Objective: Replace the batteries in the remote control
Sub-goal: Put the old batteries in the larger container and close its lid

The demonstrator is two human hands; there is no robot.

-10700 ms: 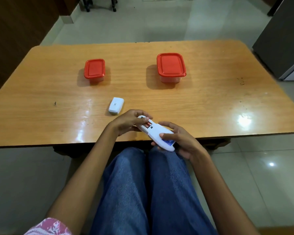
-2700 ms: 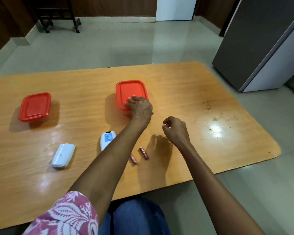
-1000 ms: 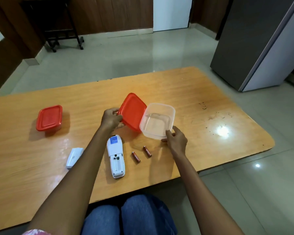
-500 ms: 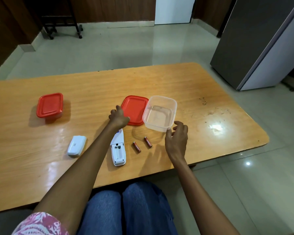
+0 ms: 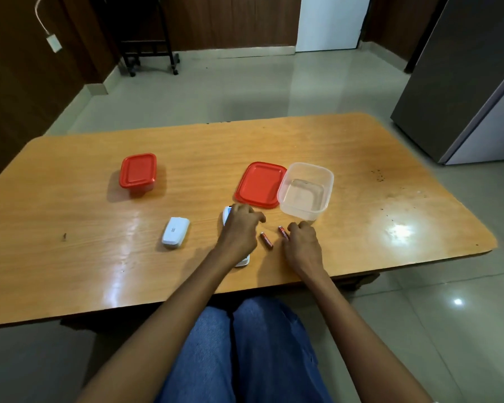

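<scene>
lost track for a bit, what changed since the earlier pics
The remote was put down on the table, its batteries taken out beside it. The bigger tub was opened and its red lid laid beside it, then both let go: the left hand is over the remote, the right hand at the right battery. Small container and battery cover stayed.

One remote (image 5: 227, 215), two batteries (image 5: 266, 240) just right of it, one battery cover (image 5: 175, 231) left of it, two tubs beyond it — lidded container (image 5: 138, 173), open container (image 5: 306, 190) — one loose red lid (image 5: 259, 184)
</scene>
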